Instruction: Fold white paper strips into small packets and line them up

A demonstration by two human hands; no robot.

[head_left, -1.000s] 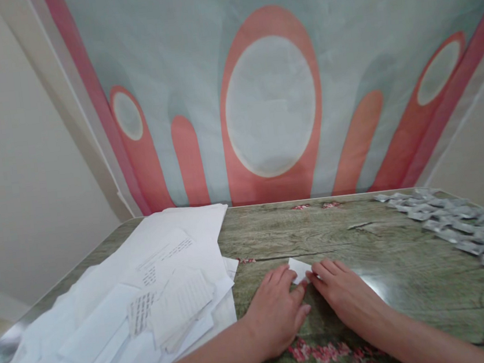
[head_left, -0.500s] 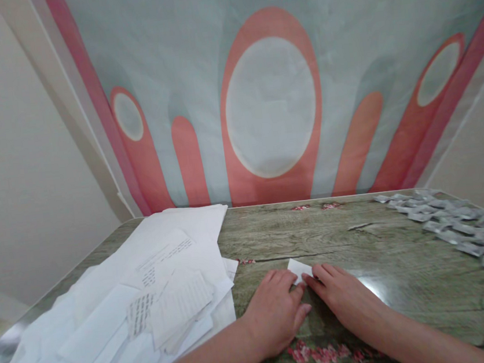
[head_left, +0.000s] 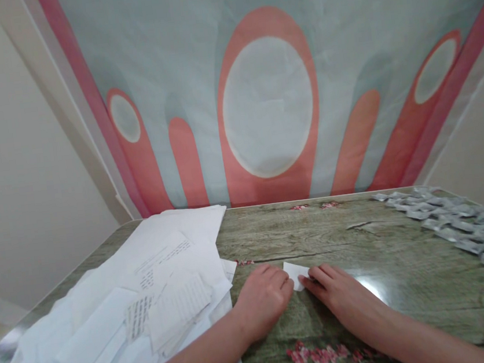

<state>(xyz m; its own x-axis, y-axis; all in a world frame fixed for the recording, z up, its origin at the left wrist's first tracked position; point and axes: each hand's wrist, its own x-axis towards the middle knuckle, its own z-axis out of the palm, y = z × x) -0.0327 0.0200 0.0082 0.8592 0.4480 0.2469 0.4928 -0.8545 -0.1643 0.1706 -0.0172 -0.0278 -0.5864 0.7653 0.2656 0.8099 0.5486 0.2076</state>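
Muted, even indoor light covers the scene. A white glare burns on the glossy table (head_left: 292, 234) just beyond the right hand (head_left: 340, 292), and a second one shines at the table's left edge. A faint shadow lies under that hand. Wide-angle distortion slants the left wall (head_left: 25, 159); print on the paper pile (head_left: 96, 320) seems too soft to read.

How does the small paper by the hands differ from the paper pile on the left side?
The small paper is a little piece, while the paper pile spreads widely. The small paper looks plain white; the paper pile has printed lines on some sheets. The right hand touches the small paper, but no hand grips the paper pile. Both are mostly white.
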